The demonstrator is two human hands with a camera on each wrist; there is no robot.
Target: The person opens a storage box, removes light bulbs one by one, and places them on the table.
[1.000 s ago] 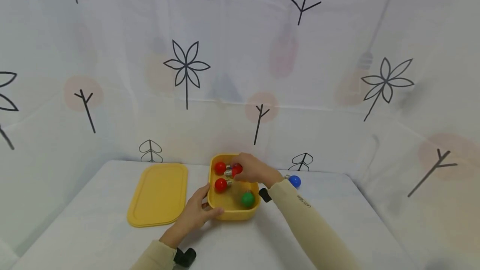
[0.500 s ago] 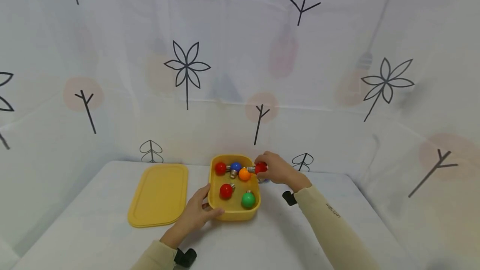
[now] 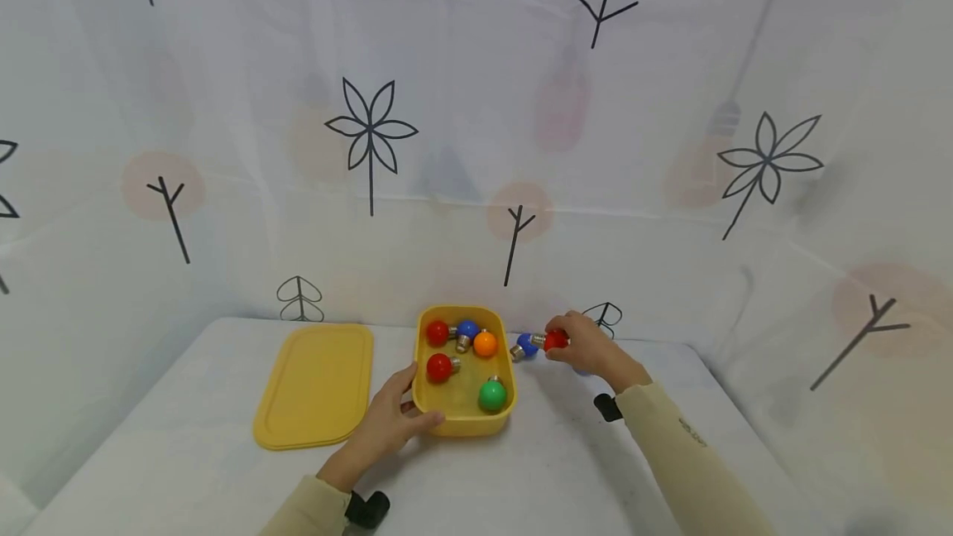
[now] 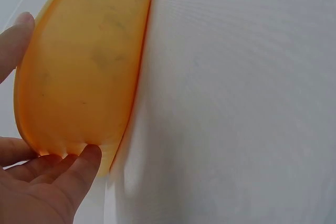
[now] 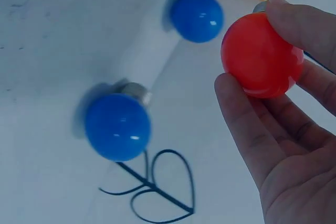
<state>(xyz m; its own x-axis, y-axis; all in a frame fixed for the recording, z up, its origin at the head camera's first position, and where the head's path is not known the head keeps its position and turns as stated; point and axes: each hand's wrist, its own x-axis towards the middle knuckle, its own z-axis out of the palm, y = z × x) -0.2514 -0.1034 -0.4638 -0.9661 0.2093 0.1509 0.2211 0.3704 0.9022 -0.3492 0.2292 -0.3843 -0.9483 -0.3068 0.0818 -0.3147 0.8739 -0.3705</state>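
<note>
A red light bulb (image 5: 260,56) is pinched between the thumb and fingers of my right hand (image 3: 588,346), to the right of the yellow plastic box (image 3: 462,427). Its metal base points left, toward the box. My left hand (image 3: 389,420) steadies the box at its near left corner, fingertips against one wall and thumb (image 4: 16,43) at another. Inside the box lie two red bulbs (image 3: 438,368), one blue bulb (image 3: 467,329), an orange bulb (image 3: 486,344) and a green bulb (image 3: 492,395). Two more blue bulbs (image 5: 119,127) lie on the table near my right hand.
A flat yellow lid (image 3: 316,387) lies on the white-covered table (image 3: 186,437), left of the box. Behind the table hangs a white cloth (image 3: 447,147) printed with plant drawings. One blue bulb (image 5: 198,18) rests close to the box's right side.
My right hand has lifted the red bulb out of the box and carried it rightward past the rim. The left hand has stayed at the box's corner.
</note>
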